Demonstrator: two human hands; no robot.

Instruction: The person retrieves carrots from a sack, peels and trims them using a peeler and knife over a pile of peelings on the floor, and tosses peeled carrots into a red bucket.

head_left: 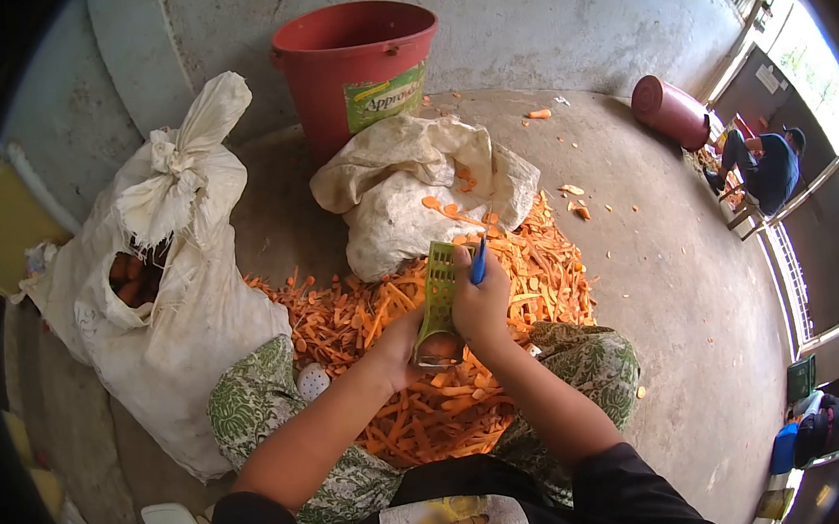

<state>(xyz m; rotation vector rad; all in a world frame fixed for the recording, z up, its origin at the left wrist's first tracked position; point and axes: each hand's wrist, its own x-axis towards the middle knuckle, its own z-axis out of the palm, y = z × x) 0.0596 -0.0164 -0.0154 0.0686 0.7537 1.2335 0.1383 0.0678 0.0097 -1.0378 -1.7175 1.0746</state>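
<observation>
My right hand [482,301] is closed round a green perforated grater [440,280] and also holds a blue-handled tool [479,261] that sticks up between the fingers. At the grater's lower end, my left hand [406,347] is closed on an orange-brown piece, probably a carrot [439,348], partly hidden by the grater and the fingers. Both hands are above a large heap of orange peelings and slices [420,420] lying between my knees. A white perforated object [312,381] lies by my left knee.
A white sack [203,342] with a torn opening stands at left. An empty-looking crumpled sack [387,206] lies behind the heap, before a red bucket [357,30]. Another red container [670,112] lies tipped at right, near a seated person [777,173].
</observation>
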